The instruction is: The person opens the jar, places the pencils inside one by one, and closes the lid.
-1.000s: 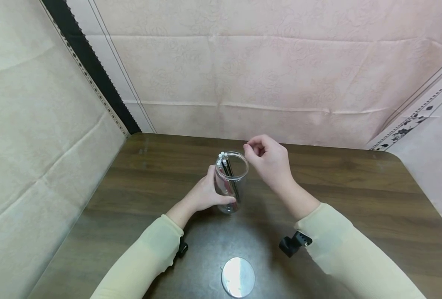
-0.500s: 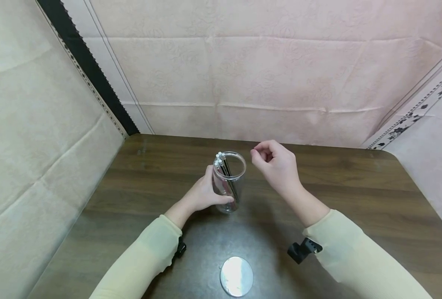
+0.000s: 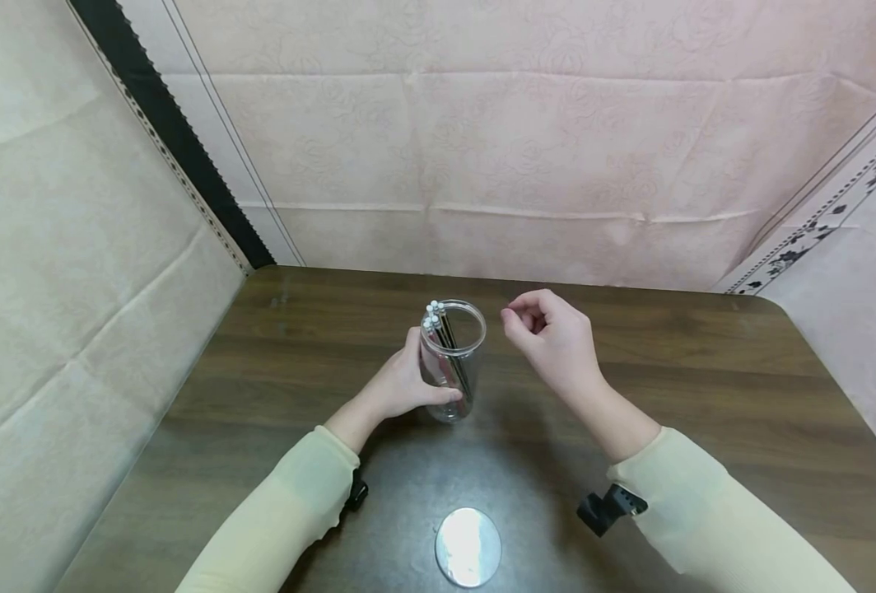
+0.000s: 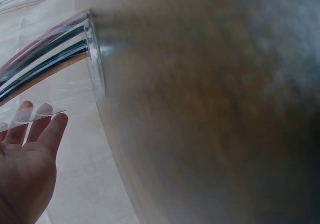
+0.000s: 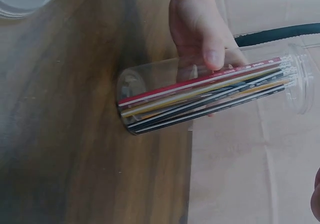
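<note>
A tall clear jar (image 3: 471, 364) stands on the table, with several pencils (image 3: 449, 342) leaning inside it, white ends up. Red, yellow and dark striped pencils (image 5: 200, 91) show through its wall in the right wrist view. My left hand (image 3: 397, 387) grips the jar from the left, thumb across the near side. Just right of the jar's open mouth, my right hand (image 3: 556, 342) hovers with loosely curled fingers and nothing visible in them. Only a sliver of the right fingers (image 5: 316, 201) enters the right wrist view.
A round, shiny clear lid (image 3: 468, 548) lies on the wooden table (image 3: 319, 329) near the front. Pale cloth (image 3: 542, 148) hangs behind the table's far edge, and more cloth covers both sides.
My right hand has drawn away from the jar's mouth, to the right and slightly nearer. The left hand keeps its hold on the jar. The lid lies where it was.
</note>
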A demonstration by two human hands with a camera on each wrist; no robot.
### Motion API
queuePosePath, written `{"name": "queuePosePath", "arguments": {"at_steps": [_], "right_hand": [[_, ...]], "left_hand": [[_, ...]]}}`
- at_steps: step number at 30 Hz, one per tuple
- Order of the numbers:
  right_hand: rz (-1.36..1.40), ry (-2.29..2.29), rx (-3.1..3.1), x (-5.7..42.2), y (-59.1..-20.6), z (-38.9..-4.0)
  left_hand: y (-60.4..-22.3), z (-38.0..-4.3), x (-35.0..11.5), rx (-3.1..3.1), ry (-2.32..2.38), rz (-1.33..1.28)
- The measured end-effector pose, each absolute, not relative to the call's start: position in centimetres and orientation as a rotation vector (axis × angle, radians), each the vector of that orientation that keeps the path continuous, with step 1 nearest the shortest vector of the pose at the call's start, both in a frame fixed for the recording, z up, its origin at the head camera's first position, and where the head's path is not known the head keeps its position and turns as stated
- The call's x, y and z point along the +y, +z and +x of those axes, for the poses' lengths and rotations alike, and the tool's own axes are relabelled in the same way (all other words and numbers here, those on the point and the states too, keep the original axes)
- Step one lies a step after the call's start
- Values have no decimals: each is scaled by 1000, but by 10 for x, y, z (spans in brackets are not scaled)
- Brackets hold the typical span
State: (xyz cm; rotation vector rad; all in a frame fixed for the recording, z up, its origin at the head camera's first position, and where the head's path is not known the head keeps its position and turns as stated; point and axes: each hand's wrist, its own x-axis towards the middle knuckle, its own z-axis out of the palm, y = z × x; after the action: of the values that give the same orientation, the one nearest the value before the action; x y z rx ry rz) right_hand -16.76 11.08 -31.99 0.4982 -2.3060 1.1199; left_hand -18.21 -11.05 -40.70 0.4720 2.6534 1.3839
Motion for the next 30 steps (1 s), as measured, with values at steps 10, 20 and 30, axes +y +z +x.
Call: {"name": "queuePosePath", "arguments": {"at_steps": [10, 20, 30], "right_hand": [[540, 1102, -2413, 126, -341, -152], [768, 732, -2594, 139, -375, -127], [846, 656, -2575, 136, -379, -121]], "left_hand": [[-409, -183, -111, 2684, 1370, 491], [-415, -174, -111, 2666, 1377, 475], [-411, -176, -109, 2691, 1384, 490]]}}
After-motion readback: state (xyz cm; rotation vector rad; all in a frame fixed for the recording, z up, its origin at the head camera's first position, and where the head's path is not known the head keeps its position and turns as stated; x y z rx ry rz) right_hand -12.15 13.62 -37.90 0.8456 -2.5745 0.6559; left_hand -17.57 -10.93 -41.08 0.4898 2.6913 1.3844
